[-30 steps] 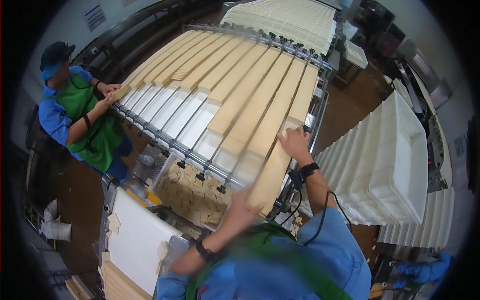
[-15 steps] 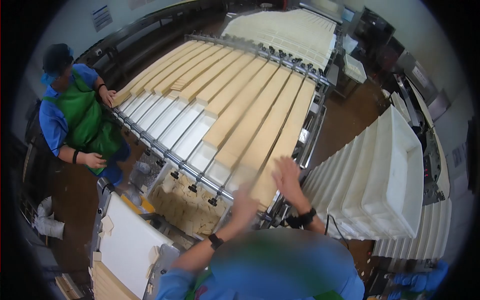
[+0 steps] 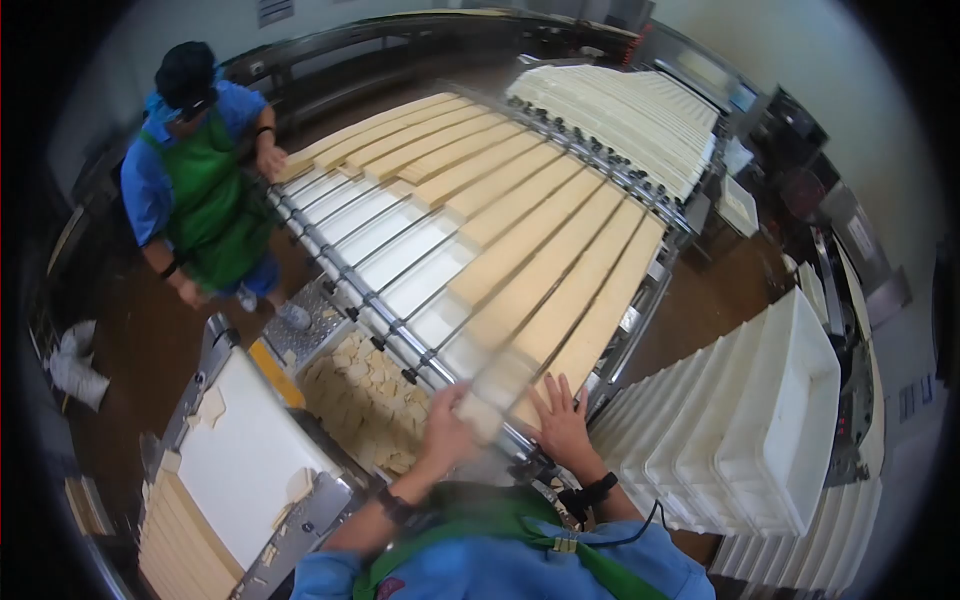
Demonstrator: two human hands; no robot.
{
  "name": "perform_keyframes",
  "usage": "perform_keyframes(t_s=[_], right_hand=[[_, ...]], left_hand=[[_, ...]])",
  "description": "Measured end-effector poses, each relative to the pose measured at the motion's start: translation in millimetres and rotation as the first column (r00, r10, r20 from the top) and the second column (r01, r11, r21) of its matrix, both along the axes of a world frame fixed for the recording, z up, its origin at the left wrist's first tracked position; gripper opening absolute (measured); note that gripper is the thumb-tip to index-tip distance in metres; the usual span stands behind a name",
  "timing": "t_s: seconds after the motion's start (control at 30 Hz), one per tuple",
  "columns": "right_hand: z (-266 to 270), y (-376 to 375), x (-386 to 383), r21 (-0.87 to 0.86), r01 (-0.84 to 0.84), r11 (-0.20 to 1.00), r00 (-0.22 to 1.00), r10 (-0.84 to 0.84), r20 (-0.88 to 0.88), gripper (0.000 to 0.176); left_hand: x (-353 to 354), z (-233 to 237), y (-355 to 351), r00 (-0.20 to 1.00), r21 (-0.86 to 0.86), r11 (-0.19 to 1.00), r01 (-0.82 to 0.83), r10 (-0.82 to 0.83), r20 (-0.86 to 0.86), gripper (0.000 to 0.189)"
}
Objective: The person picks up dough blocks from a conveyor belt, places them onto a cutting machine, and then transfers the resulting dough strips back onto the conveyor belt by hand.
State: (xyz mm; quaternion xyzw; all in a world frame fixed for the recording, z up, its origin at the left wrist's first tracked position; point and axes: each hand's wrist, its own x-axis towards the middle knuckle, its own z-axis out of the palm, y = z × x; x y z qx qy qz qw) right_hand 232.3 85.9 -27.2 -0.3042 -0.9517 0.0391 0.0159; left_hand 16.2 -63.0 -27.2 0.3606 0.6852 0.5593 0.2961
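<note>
Long pale-yellow strips (image 3: 540,250) lie side by side on a white conveyor (image 3: 400,250), divided by thin metal rails. My left hand (image 3: 448,432) is at the conveyor's near edge, its fingers blurred beside a pale, smeared piece (image 3: 482,418); its grip on that piece is unclear. Resting on the near end of the rightmost strip is my right hand (image 3: 562,415), palm down with its fingers spread. A metal bar (image 3: 380,300) with black knobs runs along the near edge.
A co-worker (image 3: 205,180) in a green apron stands at the conveyor's far left end. Below the bar, a bin holds broken pieces (image 3: 362,395). A second white belt (image 3: 245,440) is at lower left. Stacked white trays (image 3: 730,420) stand at right.
The view has shifted, so the conveyor appears turned and farther right. My left hand has moved beside a pale piece at the edge. My right hand now lies flatter on the strip, fingers spread.
</note>
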Motion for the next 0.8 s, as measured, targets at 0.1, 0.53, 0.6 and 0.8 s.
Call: perform_keyframes(t_s=[0.1,0.53,0.6,0.8], right_hand=[[16,-4,-6,-0.028,0.022,0.999,0.999,-0.021,0.039,0.084],[29,-193,-306,-0.219,-0.834,0.507,0.552,0.756,-0.352,0.069],[32,-270,-365,-0.283,-0.915,0.287,0.383,0.836,-0.392,0.071],[-40,-494,-528,-0.302,-0.951,-0.061,0.114,0.841,-0.530,0.057]], left_hand=[[-46,10,-50,0.958,0.118,0.952,-0.284,0.277,0.072,0.069],[-84,-55,-412,-0.092,0.023,-0.094,-0.995,0.859,-0.504,0.059],[-79,-76,-461,-0.272,-0.034,-0.337,-0.941,0.812,-0.516,0.062],[-83,-110,-573,-0.332,-0.172,-0.516,-0.839,0.736,-0.589,0.078]])
